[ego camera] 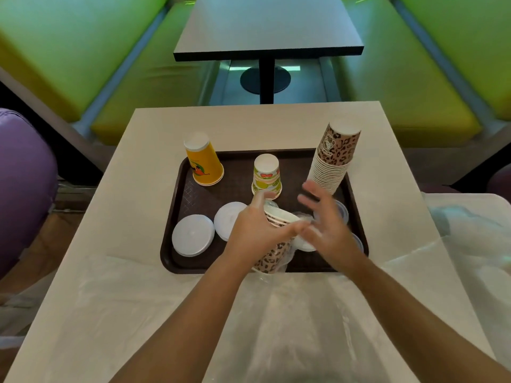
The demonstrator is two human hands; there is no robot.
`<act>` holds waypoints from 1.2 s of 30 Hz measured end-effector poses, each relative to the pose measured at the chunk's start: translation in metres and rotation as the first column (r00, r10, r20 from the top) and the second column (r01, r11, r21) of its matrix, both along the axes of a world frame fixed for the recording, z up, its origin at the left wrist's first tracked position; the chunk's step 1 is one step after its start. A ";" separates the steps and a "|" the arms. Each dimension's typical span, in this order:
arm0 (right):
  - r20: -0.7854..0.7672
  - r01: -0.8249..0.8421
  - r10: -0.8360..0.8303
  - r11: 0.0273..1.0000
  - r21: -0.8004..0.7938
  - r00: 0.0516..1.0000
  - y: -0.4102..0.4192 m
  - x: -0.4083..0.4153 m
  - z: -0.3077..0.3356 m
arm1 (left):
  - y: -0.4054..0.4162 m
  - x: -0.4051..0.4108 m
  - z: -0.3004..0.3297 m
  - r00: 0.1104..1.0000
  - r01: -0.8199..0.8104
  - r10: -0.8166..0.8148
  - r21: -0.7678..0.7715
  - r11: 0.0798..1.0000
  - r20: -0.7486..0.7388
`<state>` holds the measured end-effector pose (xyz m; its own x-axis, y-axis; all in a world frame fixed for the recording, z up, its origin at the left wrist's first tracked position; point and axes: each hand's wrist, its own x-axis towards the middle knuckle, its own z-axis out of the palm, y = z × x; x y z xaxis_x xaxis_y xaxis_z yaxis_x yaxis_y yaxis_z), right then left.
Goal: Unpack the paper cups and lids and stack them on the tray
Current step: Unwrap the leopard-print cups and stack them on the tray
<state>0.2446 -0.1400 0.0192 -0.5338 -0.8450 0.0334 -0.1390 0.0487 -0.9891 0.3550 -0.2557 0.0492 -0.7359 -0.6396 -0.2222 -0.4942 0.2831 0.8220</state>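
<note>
Plastic wrap (290, 322) is lying nearest, spread over the near edge of the table (154, 125) and running up to the tray (177, 261). Left hand (257, 230) is gripping a short leopard stack (273, 255), fingers curled round it, over the tray's near edge; the stack is tilting, rims facing away. Right hand (329, 225) is hovering just beside those rims with fingers spread and straight, grasping nothing (slightly blurred). Tall leopard stack (333, 158) is standing upside down at the tray's far right corner. Yellow cups (204, 164) are standing inverted at the far left corner, fruit cups (266, 175) inverted near the far edge's middle. Two white lids (193, 235) are lying flat near the near left corner, touching each other. Clear lids (343, 211) are showing partly behind the right hand, along the right edge.
</note>
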 end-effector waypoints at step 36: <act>0.239 0.058 -0.069 0.997 0.056 0.968 0.008 0.003 0.037 | 0.013 0.020 0.005 0.926 0.318 -0.303 -0.032 0.948 0.227</act>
<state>0.2474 -0.1323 0.0564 -0.5737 -0.8065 -0.1426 0.1080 0.0981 -0.9893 0.3753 -0.2425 0.0542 -0.8391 -0.4057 -0.3624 -0.5359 0.5017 0.6791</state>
